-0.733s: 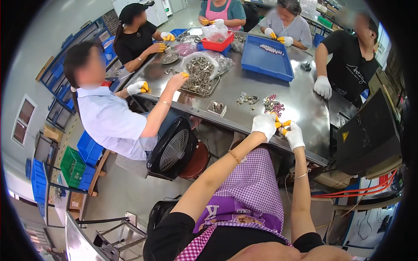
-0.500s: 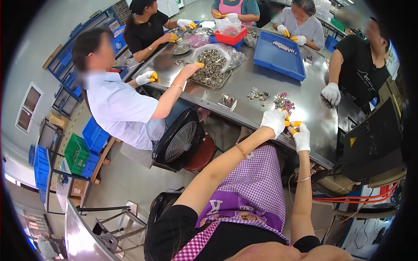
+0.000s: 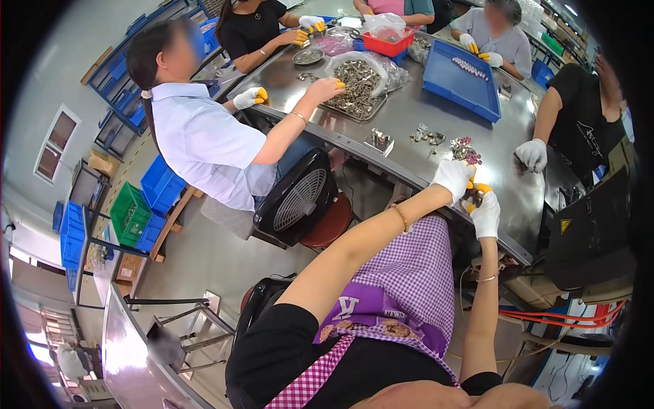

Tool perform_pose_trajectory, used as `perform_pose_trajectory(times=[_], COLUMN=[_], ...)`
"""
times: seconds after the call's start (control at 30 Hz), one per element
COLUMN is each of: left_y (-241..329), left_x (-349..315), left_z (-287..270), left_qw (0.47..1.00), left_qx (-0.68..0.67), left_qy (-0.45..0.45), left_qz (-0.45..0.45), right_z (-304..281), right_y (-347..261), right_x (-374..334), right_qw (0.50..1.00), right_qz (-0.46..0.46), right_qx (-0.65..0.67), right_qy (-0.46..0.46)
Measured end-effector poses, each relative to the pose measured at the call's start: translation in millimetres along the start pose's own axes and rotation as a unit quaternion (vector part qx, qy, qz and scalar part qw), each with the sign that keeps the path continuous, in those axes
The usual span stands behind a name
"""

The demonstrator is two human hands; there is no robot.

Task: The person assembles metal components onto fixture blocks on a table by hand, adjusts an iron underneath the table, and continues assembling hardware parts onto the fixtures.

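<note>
The person's left hand (image 3: 452,180) and right hand (image 3: 486,217) meet just inside the near edge of the steel bench (image 3: 403,114), both in white gloves with yellow fingertips (image 3: 482,187). Their fingers bend toward each other, almost tip to tip; whatever lies between them is too small to make out, so whether either hand is gripping a part cannot be told. A beaded bracelet (image 3: 400,218) circles the left wrist and a thin bangle (image 3: 487,279) the right.

Just beyond the left hand lies a loose pile of small pink-and-metal parts (image 3: 466,150). Near it, to the left, is a scatter of small metal pieces (image 3: 428,134), and farther left, close to the bench edge, a small square box (image 3: 379,142).

Farther up, a large heap of metal parts (image 3: 355,87) fills a shallow metal tray (image 3: 371,114), with a co-worker's hand (image 3: 325,90) at its near left side. A round metal dish (image 3: 308,56) stands beyond. Across the bench, a blue tray (image 3: 461,95) carries a row of small pale parts (image 3: 471,67), and a red bin (image 3: 388,45) stands left of it. At the right, another co-worker's gloved hand (image 3: 532,155) rests on the bench.
</note>
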State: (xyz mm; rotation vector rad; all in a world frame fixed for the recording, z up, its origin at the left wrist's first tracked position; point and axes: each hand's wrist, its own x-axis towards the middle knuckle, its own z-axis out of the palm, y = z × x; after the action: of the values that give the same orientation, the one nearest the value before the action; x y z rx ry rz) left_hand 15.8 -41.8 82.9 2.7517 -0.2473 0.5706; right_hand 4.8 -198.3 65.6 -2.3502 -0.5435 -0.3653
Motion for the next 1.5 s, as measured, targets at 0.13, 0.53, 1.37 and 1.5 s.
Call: perform_pose_trajectory(times=[0.13,0.53,1.37,1.5], left_y=[0.1,-164.7,-108.1,-107.4], left_x=[-0.3,-40.5,5.3,11.1], left_z=[-6.7,-76.4,48.9,46.9], left_qw=[1.000,0.864,0.989,0.988], left_qx=[0.005,-0.388,-0.016,0.071], left_qy=[-0.022,0.227,0.057,0.056], left_qz=[-0.015,-0.228,-0.137,-0.129], right_z=[3.0,-53.3,-54.1,-42.4], right_y=[13.5,75.2,113.7,129.7], right_x=[0.9,27.4,71.3,78.7], right_qw=[0.999,0.944,0.892,0.893], right_qz=[0.031,0.236,0.316,0.299], right_qx=[-0.019,-0.222,-0.305,-0.299], right_qy=[-0.032,0.068,0.110,0.155])
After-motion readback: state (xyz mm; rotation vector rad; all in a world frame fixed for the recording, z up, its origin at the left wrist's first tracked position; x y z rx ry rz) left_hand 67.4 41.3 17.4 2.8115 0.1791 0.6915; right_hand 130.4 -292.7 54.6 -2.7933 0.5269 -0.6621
